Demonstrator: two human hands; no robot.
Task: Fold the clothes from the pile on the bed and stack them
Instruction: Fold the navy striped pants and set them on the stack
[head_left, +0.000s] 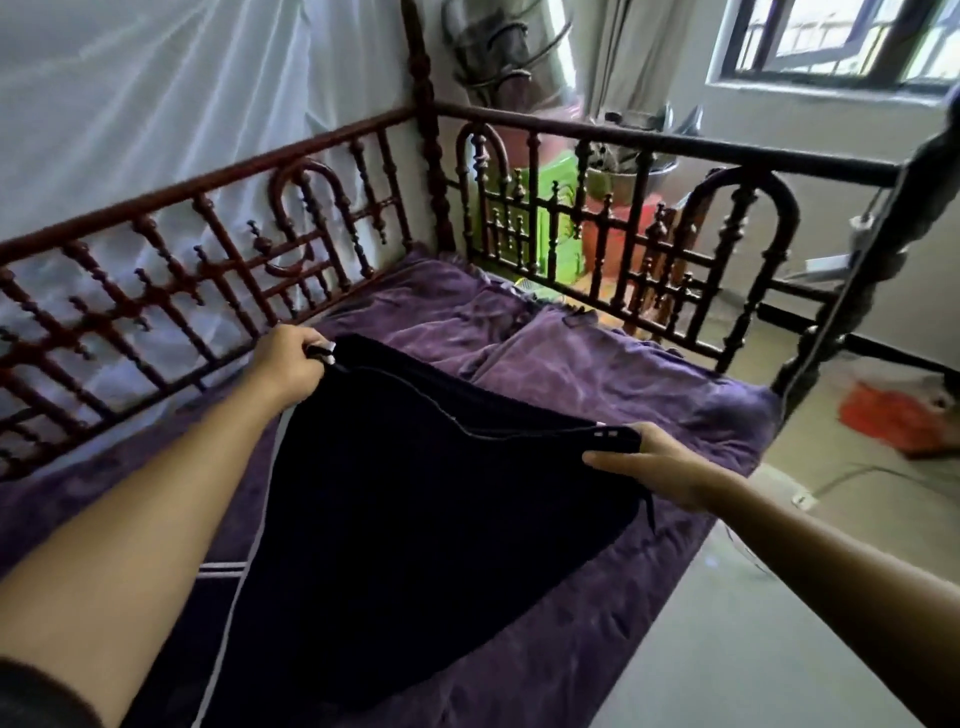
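A dark navy garment (415, 509) with thin white piping along its left edge is stretched out above the purple bed cover (597, 379). My left hand (291, 364) grips its far left corner near the bed rail. My right hand (649, 467) pinches the far right corner, thumb on top of the cloth. The top edge of the garment sags between the two hands, and its lower part hangs down towards me. A second dark piece with white stripes (218, 569) lies on the bed under my left arm.
A carved dark wooden rail (208, 249) runs along the left and far sides of the bed, with a white curtain behind it. A bedpost (857, 291) stands at the right corner. Beyond the rail are green and red containers (613, 234). The floor lies to the right.
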